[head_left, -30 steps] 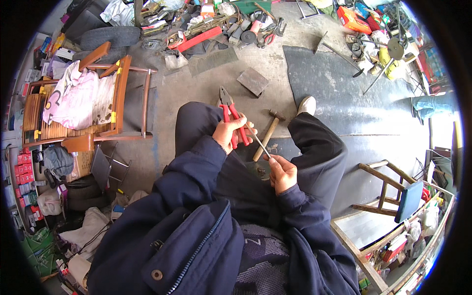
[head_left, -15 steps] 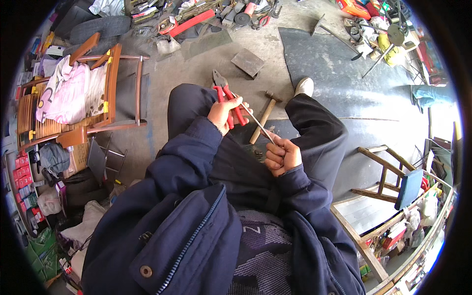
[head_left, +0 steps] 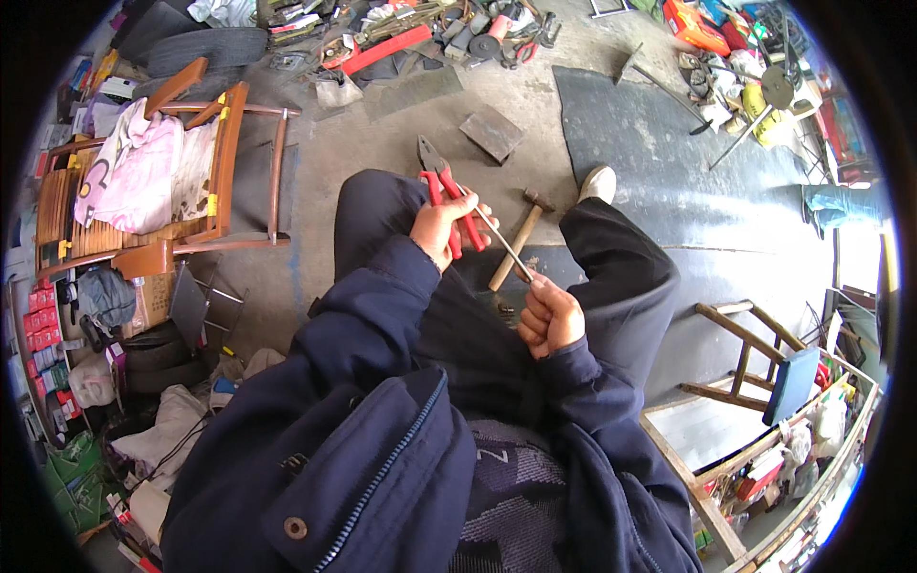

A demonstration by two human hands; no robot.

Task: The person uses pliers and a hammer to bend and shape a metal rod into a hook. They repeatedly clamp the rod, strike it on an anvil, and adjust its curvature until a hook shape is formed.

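Left hand (head_left: 441,224) wrapped round red-handled pliers (head_left: 438,178), held above floor (head_left: 382,153), left of dark mat's (head_left: 650,134) left edge. Right hand (head_left: 551,317) curled on lower end of thin rod (head_left: 502,245). Risk: loose pinch could let rod slip, jab left fingers; dropped pliers could hit knee. Hammer (head_left: 522,241) lies near mat's left edge. Rod's upper end lost by thumb; whether pliers touch it, cannot tell. Lower tip hidden by right fingers.

Left fingers (head_left: 462,204) hide — partly — the red plier handles (head_left: 474,235).
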